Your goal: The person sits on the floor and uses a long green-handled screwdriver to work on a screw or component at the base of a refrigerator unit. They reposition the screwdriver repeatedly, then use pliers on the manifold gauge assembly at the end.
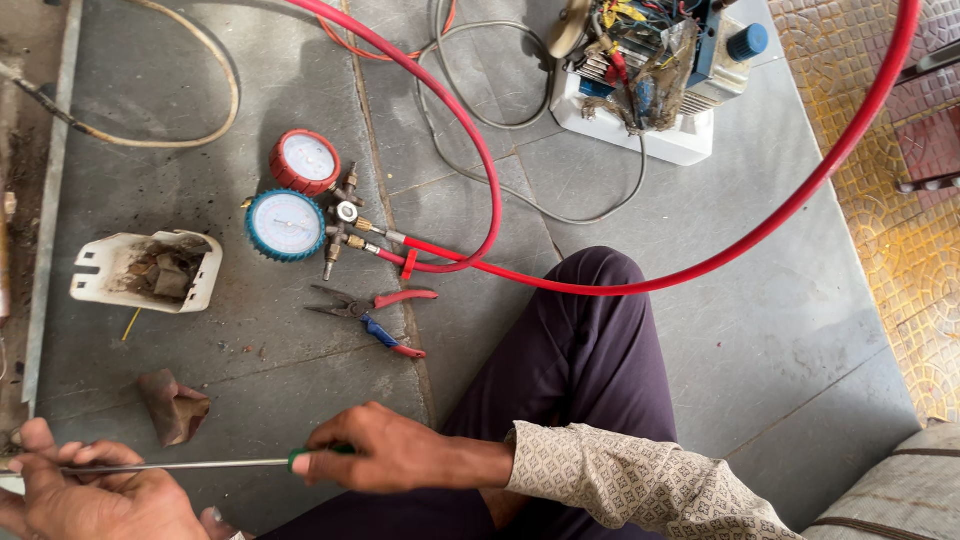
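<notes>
Two hands are working one screwdriver (190, 464): your right hand (395, 450) is clenching its green handle, your left hand (85, 490) is pinching the shaft at 9 o'clock. Pushing hard risks the tip slipping into your left palm.

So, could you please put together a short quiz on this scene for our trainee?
1. True or false: the right hand grips the green handle of the screwdriver.
2. Which hand touches the screwdriver's metal shaft?
3. Which lies nearest the pliers? A) gauge set B) white plastic tray C) pump unit

Key: 1 true. 2 the left hand. 3 A; the gauges lie just above the pliers on the grey floor, with the red hose running from them.
</notes>
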